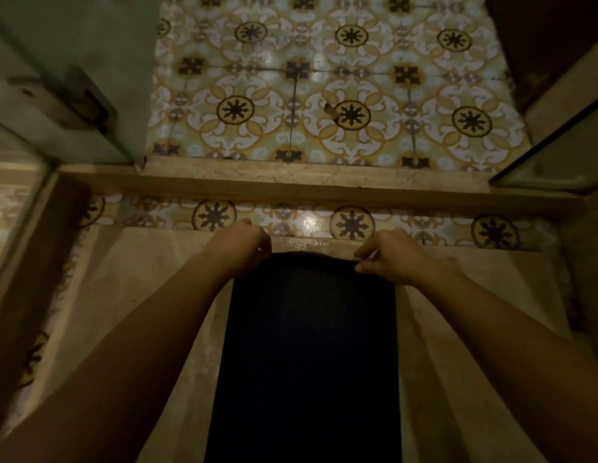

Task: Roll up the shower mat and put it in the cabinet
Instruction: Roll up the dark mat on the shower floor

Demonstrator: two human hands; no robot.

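Dark, grid-textured rubber fills the middle of the view: a shower mat [307,345] lies flat along the pale stone shower floor [124,295], running from the bottom edge up to its far end, which sits just short of a strip of patterned tile. Both hands grip that far edge. The left hand [239,243] is curled closed over the mat's left corner, and the right hand [391,252] pinches the right corner between thumb and fingertips, so the edge bows up slightly between them. Bare forearms reach in from the lower corners. Beyond the mat, a raised stone threshold [307,185] crosses the frame, and past it spreads a floor of ornate tiles [324,78] in yellow, white and dark brown. A glass door [73,61] with a metal hinge stands at upper left, and another glass panel [558,155] shows at right.
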